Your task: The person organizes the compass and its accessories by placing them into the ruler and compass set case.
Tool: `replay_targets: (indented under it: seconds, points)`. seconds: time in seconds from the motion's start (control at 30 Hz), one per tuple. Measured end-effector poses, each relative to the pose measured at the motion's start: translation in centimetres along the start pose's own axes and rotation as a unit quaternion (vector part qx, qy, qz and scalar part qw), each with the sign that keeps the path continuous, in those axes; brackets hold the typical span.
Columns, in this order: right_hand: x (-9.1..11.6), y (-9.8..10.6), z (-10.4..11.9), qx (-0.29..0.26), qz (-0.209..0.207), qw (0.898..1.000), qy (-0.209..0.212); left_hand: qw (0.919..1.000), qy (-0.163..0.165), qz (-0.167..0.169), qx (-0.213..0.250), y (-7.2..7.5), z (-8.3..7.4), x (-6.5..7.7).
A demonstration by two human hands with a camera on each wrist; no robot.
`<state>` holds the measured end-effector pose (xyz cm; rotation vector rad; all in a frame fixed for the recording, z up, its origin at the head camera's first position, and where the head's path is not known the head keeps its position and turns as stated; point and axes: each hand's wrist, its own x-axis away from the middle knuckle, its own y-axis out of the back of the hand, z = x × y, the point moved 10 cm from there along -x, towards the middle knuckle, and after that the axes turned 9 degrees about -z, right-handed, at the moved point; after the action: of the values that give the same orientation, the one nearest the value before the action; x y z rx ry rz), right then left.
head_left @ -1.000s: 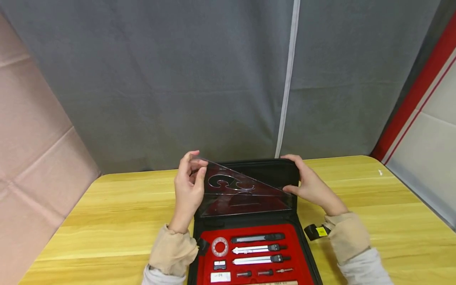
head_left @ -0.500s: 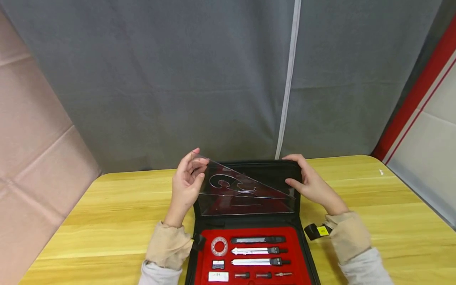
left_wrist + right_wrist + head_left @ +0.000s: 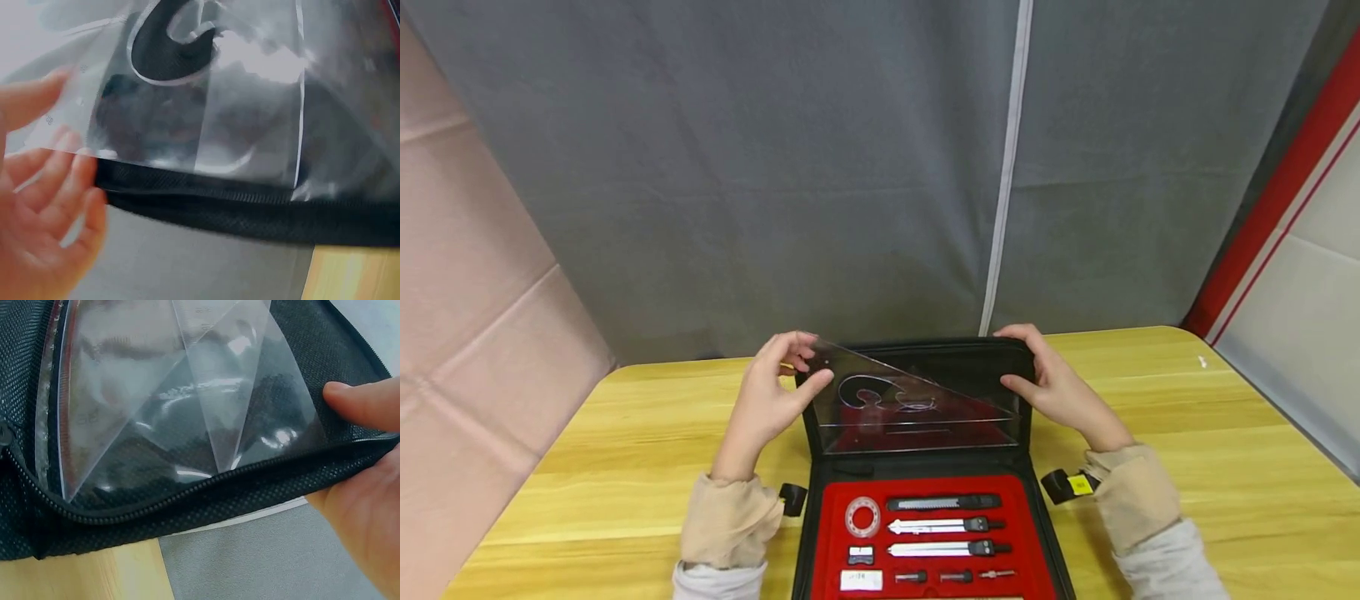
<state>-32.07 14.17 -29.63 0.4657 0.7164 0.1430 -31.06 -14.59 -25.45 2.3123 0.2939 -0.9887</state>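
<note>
**Both hands at the raised lid of a drafting case**

Head view: A black zippered drafting case is lying open on the yellow wooden table, its lid standing up at the far side. The left hand is holding the upper left corner of a clear triangle set square against the lid's inner face, thumb in front and fingers curled behind the corner. The right hand is gripping the lid's upper right corner, fingers hooked over the top edge and thumb pressing the inside. In the case's near half, a red foam tray is carrying a small roll of tape, a dark utility knife and two silver compasses.

Left wrist view: The left hand is showing loosely bent fingers just beside the lid's black zip edge; the set square with its curved cut-out is sitting above that edge. Actual contact is blurred here.

Right wrist view: The right hand is cupping the lid from outside, its thumb lying on the mesh lining, beside the set square's clear pointed end.
</note>
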Motion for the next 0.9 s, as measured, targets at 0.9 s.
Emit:
replay_targets:
  seconds: [0.9]
  points:
    - [0.0, 0.0, 0.5, 0.022, -0.012, 1.0, 0.013, 0.969, -0.236, -0.02, -0.069, -0.8, -4.7, 1.1]
